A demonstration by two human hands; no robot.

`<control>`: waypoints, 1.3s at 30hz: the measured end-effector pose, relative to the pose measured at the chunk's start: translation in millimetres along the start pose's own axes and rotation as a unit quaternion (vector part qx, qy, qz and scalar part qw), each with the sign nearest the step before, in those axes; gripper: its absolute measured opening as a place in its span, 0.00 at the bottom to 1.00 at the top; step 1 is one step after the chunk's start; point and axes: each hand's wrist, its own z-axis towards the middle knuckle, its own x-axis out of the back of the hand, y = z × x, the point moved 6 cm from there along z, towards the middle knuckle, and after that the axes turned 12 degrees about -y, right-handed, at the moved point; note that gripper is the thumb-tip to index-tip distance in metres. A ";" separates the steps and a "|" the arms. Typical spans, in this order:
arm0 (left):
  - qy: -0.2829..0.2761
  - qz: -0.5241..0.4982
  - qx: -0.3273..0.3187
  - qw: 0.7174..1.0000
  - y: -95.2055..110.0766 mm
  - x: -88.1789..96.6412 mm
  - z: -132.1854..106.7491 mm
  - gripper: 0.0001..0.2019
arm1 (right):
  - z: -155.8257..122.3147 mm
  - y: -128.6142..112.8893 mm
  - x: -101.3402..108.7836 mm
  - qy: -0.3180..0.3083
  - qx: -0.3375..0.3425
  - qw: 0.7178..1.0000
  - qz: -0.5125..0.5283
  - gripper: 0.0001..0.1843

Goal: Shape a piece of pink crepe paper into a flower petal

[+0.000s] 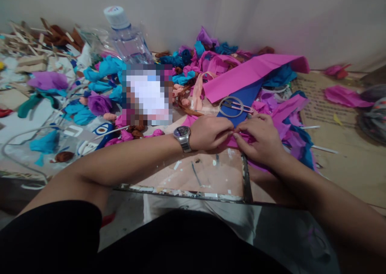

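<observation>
Pinching pink paper (pixel 231 142), both hands (pixel 208 132) (pixel 261 139) meet near cardboard (pixel 346 161) with print (pixel 321 101) too blurred to read.

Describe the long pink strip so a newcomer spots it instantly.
Start at the clear bottle with the white cap. Go right, past crumpled scraps, to just beyond the right hand. The long pink strip slants there over a dark blue sheet, its broad, mostly smooth face unlike the crumpled scraps around it.
</observation>
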 end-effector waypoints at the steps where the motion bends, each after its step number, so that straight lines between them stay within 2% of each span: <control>1: -0.001 0.000 0.000 1.000 -0.2 -0.1 0.0 0.15 | -0.1 0.1 -0.3 0.000 0.001 1.000 0.000 0.05; 7: -0.028 -0.001 0.015 0.999 -1.0 -2.2 0.4 0.15 | 0.9 -1.8 -2.1 -0.010 0.006 1.000 0.007 0.05; 20: -0.005 -0.008 0.013 1.000 -2.3 2.1 0.5 0.17 | 0.7 1.0 -2.3 -0.015 -0.010 1.000 0.016 0.06; 25: -0.021 -0.008 0.024 0.999 -2.9 1.1 0.8 0.17 | 0.9 2.0 -3.4 -0.033 -0.020 0.999 0.025 0.07; 31: -0.009 -0.013 0.029 0.999 -4.2 2.0 0.6 0.17 | 0.5 2.2 -1.4 -0.013 -0.026 0.999 0.014 0.06; 39: -0.031 -0.033 0.056 0.997 -8.5 0.7 1.2 0.17 | 1.0 4.1 -0.8 -0.028 -0.054 0.998 0.006 0.07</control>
